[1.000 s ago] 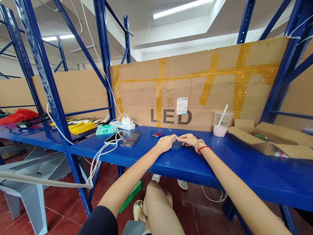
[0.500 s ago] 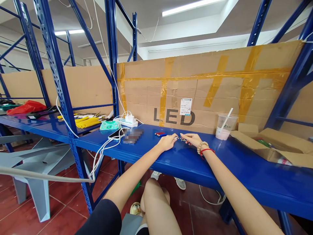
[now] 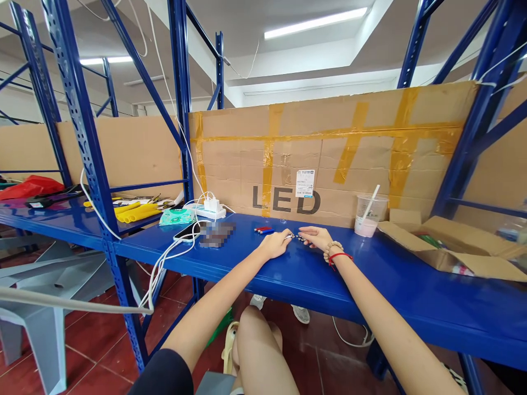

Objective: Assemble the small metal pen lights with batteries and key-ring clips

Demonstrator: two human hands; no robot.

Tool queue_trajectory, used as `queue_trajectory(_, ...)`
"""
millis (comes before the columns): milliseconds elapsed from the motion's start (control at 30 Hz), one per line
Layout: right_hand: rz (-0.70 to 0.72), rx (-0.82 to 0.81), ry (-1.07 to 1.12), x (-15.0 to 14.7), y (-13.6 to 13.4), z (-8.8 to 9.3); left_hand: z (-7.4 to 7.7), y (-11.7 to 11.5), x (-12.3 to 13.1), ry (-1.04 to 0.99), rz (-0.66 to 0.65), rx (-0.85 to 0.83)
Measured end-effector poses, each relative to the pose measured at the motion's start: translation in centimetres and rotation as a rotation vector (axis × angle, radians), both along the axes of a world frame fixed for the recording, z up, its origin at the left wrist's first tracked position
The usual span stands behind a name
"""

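While a bare knee (image 3: 259,351) shows nearest, below the front edge of the blue shelf (image 3: 370,285), both forearms reach out over that edge. About midway along the shelf, nearer its back edge than its front, the left hand (image 3: 275,245) rests with fingers curled in, its fingertips pinched on one end of a small metal piece (image 3: 295,237). The right hand (image 3: 316,238) meets it from the other side with fingertips closed on the same piece, so the two hands almost touch. What the piece is cannot be told; it is too small. A bead bracelet (image 3: 331,248) and a red cord (image 3: 339,256) circle the right wrist.

Just beyond the left hand, close to the back edge, lie a few short red and blue sticks (image 3: 262,230). Toward the left end of the shelf a phone (image 3: 187,232) lies flat, and white cables (image 3: 164,262) hang over the front edge there. Behind it a white power strip (image 3: 208,210) with a charger plugged in sits near the back left corner.

To the right of the hands, at the back edge, stands a clear plastic cup (image 3: 370,215) with a straw and a pale pink drink. Just beside it, an open cardboard box (image 3: 448,247) fills the right end. A taped cardboard sheet (image 3: 329,148) marked LED lines the back of the shelf.
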State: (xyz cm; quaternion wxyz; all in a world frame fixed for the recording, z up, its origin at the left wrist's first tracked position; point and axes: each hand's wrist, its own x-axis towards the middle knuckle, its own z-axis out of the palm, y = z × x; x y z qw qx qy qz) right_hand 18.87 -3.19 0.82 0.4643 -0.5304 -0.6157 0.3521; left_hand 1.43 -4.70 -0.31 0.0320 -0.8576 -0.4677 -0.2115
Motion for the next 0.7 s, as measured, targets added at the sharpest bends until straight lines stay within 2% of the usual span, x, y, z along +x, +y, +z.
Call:
queue_trajectory(467,0.062,0.005,-0.058,-0.11,-0.35,-0.02,0.11,-0.17,-0.08,-0.029,0.008,-0.022)
queue_trajectory(700,0.160,0.176,-0.133,-0.27,0.10,-0.28,0.04,0.03,-0.14,-0.030,-0.012,0.057)
